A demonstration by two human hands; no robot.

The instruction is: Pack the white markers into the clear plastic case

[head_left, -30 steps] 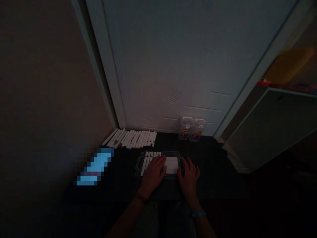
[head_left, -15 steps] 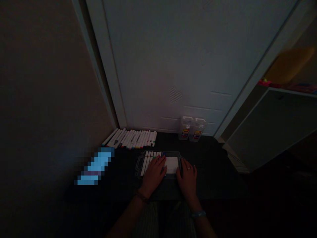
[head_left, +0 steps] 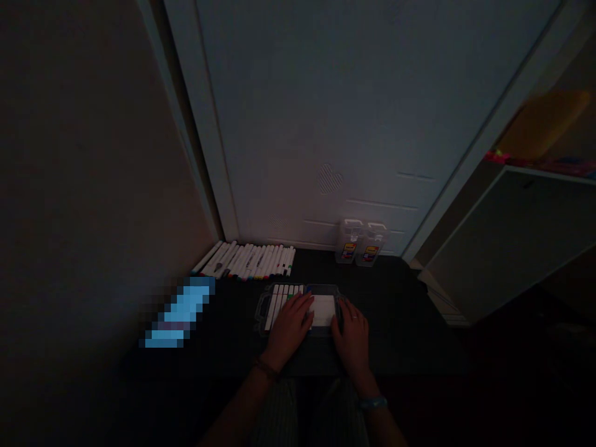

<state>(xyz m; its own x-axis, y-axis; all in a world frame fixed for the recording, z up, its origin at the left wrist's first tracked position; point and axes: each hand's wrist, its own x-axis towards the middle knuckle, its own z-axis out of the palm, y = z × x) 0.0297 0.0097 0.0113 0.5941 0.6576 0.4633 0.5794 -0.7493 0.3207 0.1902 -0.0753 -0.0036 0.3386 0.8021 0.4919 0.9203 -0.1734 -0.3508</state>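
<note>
Case [head_left: 325, 289], see-through and open flat on the worktop [head_left: 400, 347], near the front edge, with a handle [head_left: 262, 308] at the left end. White markers [head_left: 276, 304] side by side in the left half; a white insert [head_left: 323, 308] in the right half. Left hand [head_left: 289, 324] palm down over the right part of those markers, fingers straight and close together, thumb spread away toward the insert, a dark bracelet [head_left: 266, 367] round the wrist. Right hand [head_left: 351, 329] at the right end of the case, thumb and fingers slightly apart about the wall there; cannot tell of any pinch on it. Ring [head_left: 355, 316] on one finger, blue band [head_left: 374, 403] round the wrist. Toward the back left, a close-packed row of loose markers [head_left: 254, 261], coloured ends to the near side. Toward the back right, two clear boxes [head_left: 350, 235], upright and side by side, with bright labels [head_left: 349, 250], just before a pale panel [head_left: 335, 93] with a raised heart [head_left: 328, 180]. At far left, a pixelated blue patch [head_left: 184, 307], too coarse to make out. Off to the right, a yellow thing [head_left: 549, 124] above a cabinet [head_left: 516, 236].
</note>
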